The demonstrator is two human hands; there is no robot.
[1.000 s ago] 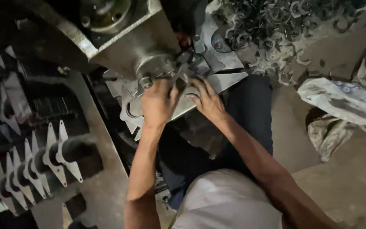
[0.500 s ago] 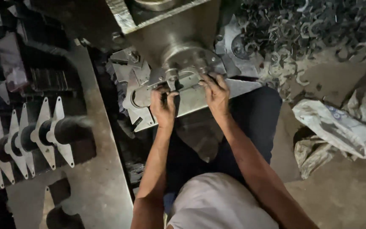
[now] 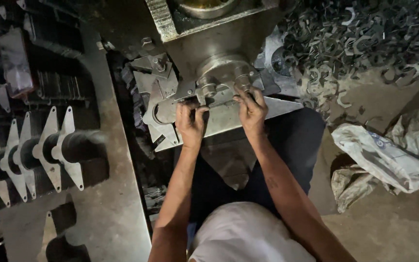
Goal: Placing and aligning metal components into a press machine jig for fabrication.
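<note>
1. We work at the near face of the press (image 3: 219,43), a heavy grey metal block standing at the far middle of the scene. Its round die (image 3: 224,73) sits low on that face.

2. The flat metal plate (image 3: 229,116) lies across the lap, under the die, with its pointed end reaching right. We keep it level and pushed up against the die so that it sits square.

3. The left hand (image 3: 190,121) rests on the left part of the plate, fingers curled down over its far edge. The grip here is narrow and closed on the plate.

4. The right hand (image 3: 252,109) holds the plate just right of the die, fingers bent over the far edge, likewise closed on the plate. We cannot tell whether the fingertips reach under the die; they should, in our judgement, stay clear of it.

5. We hold both wrists low and the pull even, since a tilt on either side would likely skew the plate.

6. The stack of cut blanks (image 3: 156,92) lies just left of the hands, touching the plate.

7. The pile of curved scrap pieces (image 3: 364,43) lies at the far right on the floor, well apart from the hands. A crumpled white sack (image 3: 384,155) lies at the right.

8. Finished pointed plates hang in a row on dark rods (image 3: 40,150) at the left.
</note>
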